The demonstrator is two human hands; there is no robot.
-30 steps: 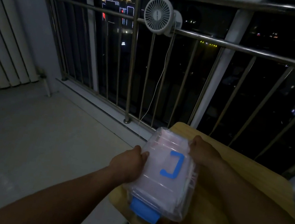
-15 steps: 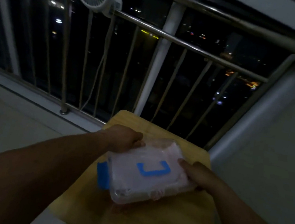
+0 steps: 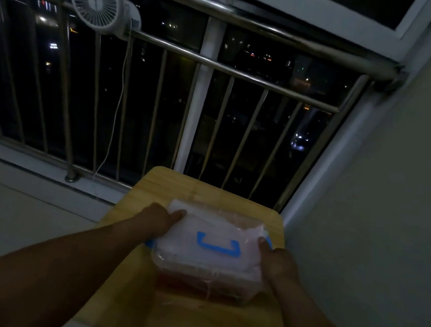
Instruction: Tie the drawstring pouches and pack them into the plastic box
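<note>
The desk [image 3: 186, 325] is nearest me, and the plastic box [image 3: 208, 262] sits on its middle, closed. My left hand [image 3: 156, 221] clasps the box's left end, thumb on top. My right hand [image 3: 277, 263] clasps its right end the same way. A blue handle [image 3: 217, 249] lies flat on top. Beyond the box I see a railing [image 3: 222, 70], with a white fan [image 3: 95, 2] clipped far to the left.

Hands [image 3: 155, 223] around plastic box [image 3: 195, 259], apparently lidded
</note>
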